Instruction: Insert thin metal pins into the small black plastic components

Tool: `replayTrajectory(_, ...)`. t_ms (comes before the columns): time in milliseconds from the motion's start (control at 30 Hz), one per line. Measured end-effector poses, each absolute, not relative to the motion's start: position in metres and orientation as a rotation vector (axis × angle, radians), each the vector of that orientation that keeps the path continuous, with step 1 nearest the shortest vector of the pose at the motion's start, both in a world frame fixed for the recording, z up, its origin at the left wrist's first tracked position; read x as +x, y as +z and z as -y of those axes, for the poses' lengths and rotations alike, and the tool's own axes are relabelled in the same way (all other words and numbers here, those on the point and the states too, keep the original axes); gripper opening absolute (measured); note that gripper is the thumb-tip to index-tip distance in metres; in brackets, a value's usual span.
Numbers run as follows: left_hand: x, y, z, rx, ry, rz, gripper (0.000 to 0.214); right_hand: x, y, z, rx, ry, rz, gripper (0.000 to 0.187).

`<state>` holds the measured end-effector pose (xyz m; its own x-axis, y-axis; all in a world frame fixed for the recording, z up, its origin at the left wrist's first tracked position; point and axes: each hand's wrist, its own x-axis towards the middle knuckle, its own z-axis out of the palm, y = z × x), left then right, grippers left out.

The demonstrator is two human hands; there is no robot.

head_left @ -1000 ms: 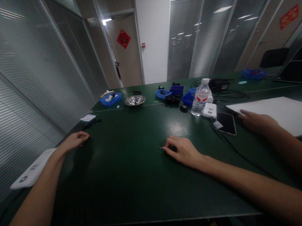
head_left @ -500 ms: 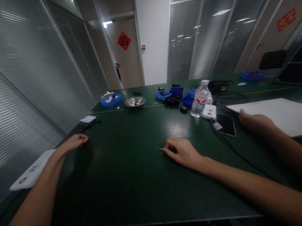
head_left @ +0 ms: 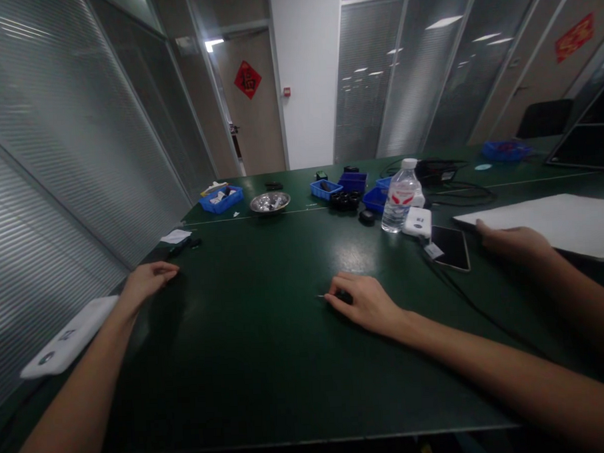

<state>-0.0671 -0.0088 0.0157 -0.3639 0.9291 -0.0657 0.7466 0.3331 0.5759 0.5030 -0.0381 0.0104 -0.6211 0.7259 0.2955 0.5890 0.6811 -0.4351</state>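
Note:
My right hand (head_left: 368, 302) rests on the green table (head_left: 268, 361) with its fingers curled. A thin pale rod (head_left: 320, 296) sticks out to the left from between thumb and fingertips; the rest of it is hidden in the hand. Over at the table's left side, my left hand (head_left: 151, 281) hovers low with fingers pressed together. Whether anything small is between its fingertips, I cannot make out. Just beyond it are small dark items (head_left: 185, 246) and a white paper (head_left: 176, 236). Beside my left forearm lies a white power bank-like box (head_left: 69, 337).
Another person's hand (head_left: 517, 244) is on a silver-white slab (head_left: 546, 214) at right. Nearby are a phone (head_left: 452, 248), a white box (head_left: 416, 221) with a cable and a water bottle (head_left: 399, 199). Farther back stand a metal bowl (head_left: 269, 202) and blue bins (head_left: 221, 202).
My left hand has shifted slightly up and its fingers have straightened a little. The silver-white slab at right has tilted or lifted slightly under the other person's hand. My right hand stays put.

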Motion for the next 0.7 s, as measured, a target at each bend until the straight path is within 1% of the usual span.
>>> replayTrajectory(67,-0.062,0.013,0.008,1.409,0.741,-2.213,0.051,0.503,0.011,0.038,-1.016,0.408,2.441,0.019)
replayTrajectory(200,-0.053,0.012,0.009,1.274,0.876,-2.192,0.047,0.502,0.011,0.038,-1.027,0.405,2.45,0.02)
replayTrajectory(300,-0.043,0.013,0.009,1.264,0.929,-2.159,0.048,0.501,0.011,0.038,-1.028,0.404,2.449,0.019)
replayTrajectory(400,-0.014,0.017,0.007,1.348,0.922,-2.011,0.054,0.501,0.011,0.038,-1.03,0.397,2.449,0.019)
replayTrajectory(500,0.048,0.021,0.009,1.467,0.817,-1.795,0.056,0.502,0.012,0.038,-1.032,0.394,2.456,0.018)
replayTrajectory(633,0.161,0.023,0.031,1.728,0.571,-1.387,0.044,0.501,0.011,0.039,-1.014,0.375,2.483,0.018)
replayTrajectory(700,0.208,0.021,0.045,1.827,0.587,-1.236,0.038,0.501,0.011,0.04,-1.001,0.346,2.493,0.016)
